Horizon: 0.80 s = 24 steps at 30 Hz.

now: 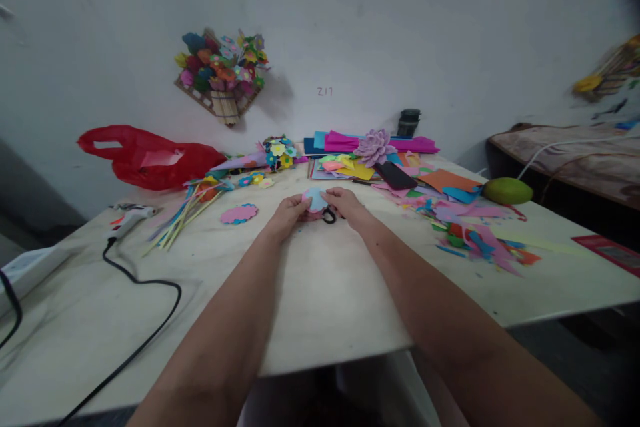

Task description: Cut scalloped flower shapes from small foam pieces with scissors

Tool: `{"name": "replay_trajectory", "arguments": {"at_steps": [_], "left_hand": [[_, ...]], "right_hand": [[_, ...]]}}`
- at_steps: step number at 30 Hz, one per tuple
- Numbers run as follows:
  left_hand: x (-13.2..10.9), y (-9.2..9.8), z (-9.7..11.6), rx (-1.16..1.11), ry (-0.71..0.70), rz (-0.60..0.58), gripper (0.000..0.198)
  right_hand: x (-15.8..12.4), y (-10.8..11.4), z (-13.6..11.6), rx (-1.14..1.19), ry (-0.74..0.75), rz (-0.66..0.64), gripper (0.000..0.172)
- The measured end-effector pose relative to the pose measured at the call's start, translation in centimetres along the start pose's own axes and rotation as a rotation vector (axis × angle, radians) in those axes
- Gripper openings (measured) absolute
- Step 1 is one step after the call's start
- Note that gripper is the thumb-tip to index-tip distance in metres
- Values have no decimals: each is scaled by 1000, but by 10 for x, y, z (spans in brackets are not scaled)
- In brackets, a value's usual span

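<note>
Both my hands meet at the middle of the table. My left hand (289, 213) and my right hand (346, 205) pinch a light blue foam flower shape (315, 199) from either side, their fingers closed on its edges. A pink piece shows under the blue one. Black scissors (329, 216) lie on the table just below my right hand's fingers, only the handle loops showing. To the left lies a pink and blue foam flower cutout (239, 214).
A glue gun (127, 217) with black cord (143, 283) lies at left, near a red plastic bag (150, 159). Flower sticks (190, 210), stacked coloured foam sheets (370, 147), a purple foam flower (374, 147), scraps (475, 233), a green mango (507, 191) surround the hands.
</note>
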<state>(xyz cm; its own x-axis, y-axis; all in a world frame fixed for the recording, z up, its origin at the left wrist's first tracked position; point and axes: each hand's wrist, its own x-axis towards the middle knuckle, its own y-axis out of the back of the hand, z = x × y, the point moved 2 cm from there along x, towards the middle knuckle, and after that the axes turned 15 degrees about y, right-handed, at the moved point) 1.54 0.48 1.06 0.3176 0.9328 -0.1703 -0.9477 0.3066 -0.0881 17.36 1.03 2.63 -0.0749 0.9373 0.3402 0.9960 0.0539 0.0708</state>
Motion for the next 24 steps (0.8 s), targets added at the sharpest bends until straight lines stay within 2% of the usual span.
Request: {"name": "replay_trajectory", "arguments": {"at_steps": [3, 7, 11, 16, 24], "left_hand": [[0, -1, 0, 1, 18, -14, 43], [-2, -4, 2, 0, 21, -24, 42], [-4, -5, 3, -23, 29, 18, 38], [-2, -2, 2, -27, 54, 87, 33], [2, 0, -1, -28, 48, 64, 33]], "right_hand": [[0, 0, 1, 2, 10, -28, 27], [2, 0, 5, -12, 25, 17, 37], [4, -1, 5, -14, 37, 49, 44], [3, -1, 3, -13, 18, 64, 44], [1, -2, 1, -3, 10, 64, 42]]}}
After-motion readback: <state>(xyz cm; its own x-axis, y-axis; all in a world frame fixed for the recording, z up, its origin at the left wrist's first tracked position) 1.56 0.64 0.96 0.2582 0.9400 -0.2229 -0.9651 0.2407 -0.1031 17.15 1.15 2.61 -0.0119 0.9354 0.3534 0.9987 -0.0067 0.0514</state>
